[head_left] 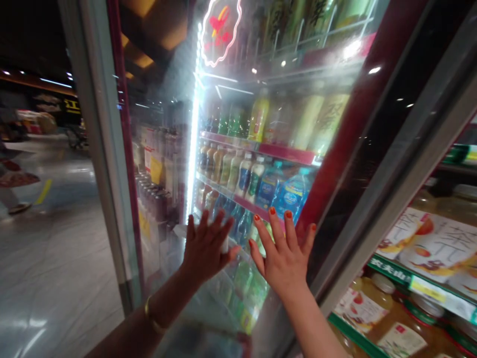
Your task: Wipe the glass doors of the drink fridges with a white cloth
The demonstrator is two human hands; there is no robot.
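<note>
My left hand and my right hand both press flat against the glass door of a lit drinks cooler, fingers spread. Neither hand holds anything. A metal bangle circles my left wrist, and my right fingernails are painted red. Behind the glass, just above my right fingers, stand blue-labelled water bottles. Rows of plastic drink bottles fill the shelves behind the door, and the lower shelves are partly hidden by my hands and the glare.
A grey metal door frame runs up left of my hands, and a neighbouring cooler's frame stands to the right. Jars with fruit labels sit on shelves at lower right. A person's leg stands on the polished floor.
</note>
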